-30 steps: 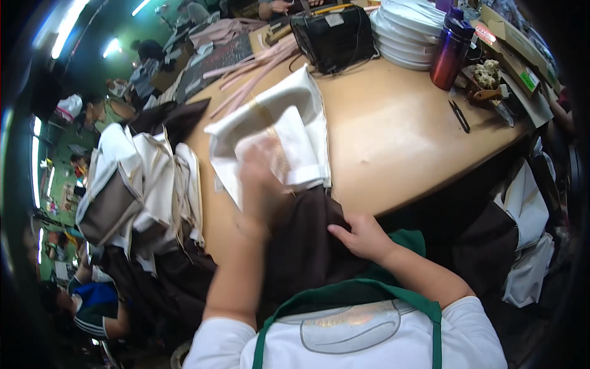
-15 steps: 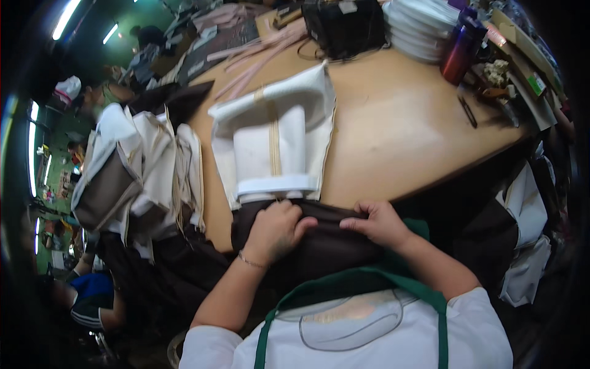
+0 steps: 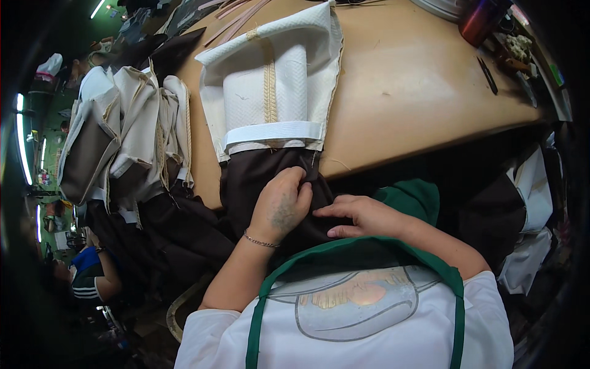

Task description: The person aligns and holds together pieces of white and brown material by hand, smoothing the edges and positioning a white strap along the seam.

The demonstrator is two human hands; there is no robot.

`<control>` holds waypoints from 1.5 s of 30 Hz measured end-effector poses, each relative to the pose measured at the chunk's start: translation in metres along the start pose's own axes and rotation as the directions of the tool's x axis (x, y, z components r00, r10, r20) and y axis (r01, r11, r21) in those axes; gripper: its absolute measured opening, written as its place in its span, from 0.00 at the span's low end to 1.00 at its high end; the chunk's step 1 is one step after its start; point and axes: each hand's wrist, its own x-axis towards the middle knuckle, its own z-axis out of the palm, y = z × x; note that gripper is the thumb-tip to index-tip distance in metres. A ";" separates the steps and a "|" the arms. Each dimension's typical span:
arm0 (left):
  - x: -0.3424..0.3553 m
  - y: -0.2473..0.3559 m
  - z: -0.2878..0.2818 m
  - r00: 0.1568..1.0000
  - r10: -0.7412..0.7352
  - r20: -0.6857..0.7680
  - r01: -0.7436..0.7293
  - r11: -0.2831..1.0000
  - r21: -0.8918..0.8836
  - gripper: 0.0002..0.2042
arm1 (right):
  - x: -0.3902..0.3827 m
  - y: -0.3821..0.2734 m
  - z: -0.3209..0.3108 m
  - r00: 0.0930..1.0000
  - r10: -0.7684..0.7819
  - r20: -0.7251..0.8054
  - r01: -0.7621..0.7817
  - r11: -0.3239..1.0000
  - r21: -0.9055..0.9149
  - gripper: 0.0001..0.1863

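The tan worktop (image 3: 393, 111) is the broadest thing here, its near edge bending with the lens. Along its left side stands a heap of cream-and-brown sewn pieces (image 3: 132, 114), with dark cloth trailing below; keeping the heap there seems to put it within easy reach. Whether the worktop bears all its weight I cannot tell.

On the near left part of the worktop lies a cream textured fabric piece (image 3: 212, 111), its raised far part folding inward at the top, probably spread this way so the larger part has firm support. Dark brown cloth (image 3: 243, 178), which looks joined to its lower end, drops over the worktop's near edge toward the person.

Both hands are on this cloth, just in front of that edge. The left hand (image 3: 281, 206) curls over it, thumb close to the bent fingers; I cannot tell whether it pinches a fold. The right hand (image 3: 353, 215) is loosely spread, forefinger stretched toward the left and thumb apart, seemingly to keep the cloth flat.

At the worktop's far right stands a red-to-purple bottle (image 3: 482, 23). A white ribbed band (image 3: 273, 133) crosses the cream piece near the worktop's near edge, and black thread snips (image 3: 488, 75) lie toward its right end, clear of the fabric.
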 end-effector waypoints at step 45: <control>-0.005 0.039 -0.004 0.815 0.544 0.200 -0.571 0.812 0.120 0.04 | 0.032 0.011 -0.007 0.868 -0.168 -0.467 0.021 0.953 -0.303 0.10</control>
